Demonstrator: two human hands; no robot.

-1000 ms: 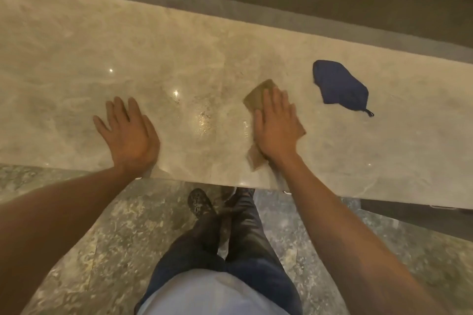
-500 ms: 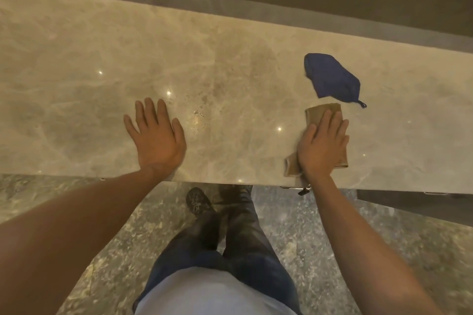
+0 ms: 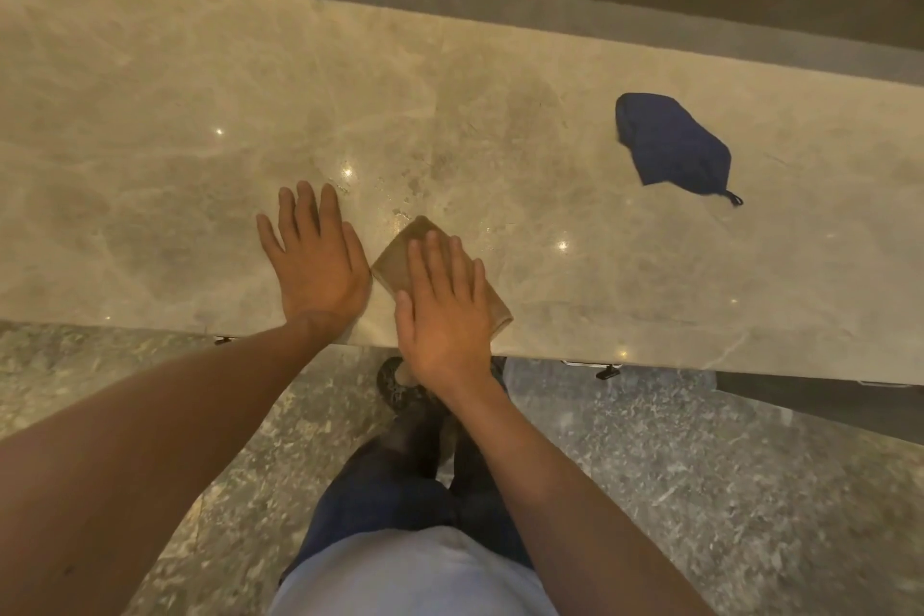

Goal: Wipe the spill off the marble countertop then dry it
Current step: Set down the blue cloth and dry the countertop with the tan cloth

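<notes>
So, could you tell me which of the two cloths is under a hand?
The tan cloth, pressed flat under the right hand; the blue cloth lies untouched.

My one head camera looks steeply down, close over the counter [image 3: 150, 115] edge and floor [image 3: 700, 490].

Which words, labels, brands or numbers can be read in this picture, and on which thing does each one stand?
None: no readable text appears anywhere in the picture.
The brown cloth under the right hand shows no print.
The blue cloth on the marble countertop shows no tag with writing, only a small loop.
The left hand lies flat on bare marble.
</notes>
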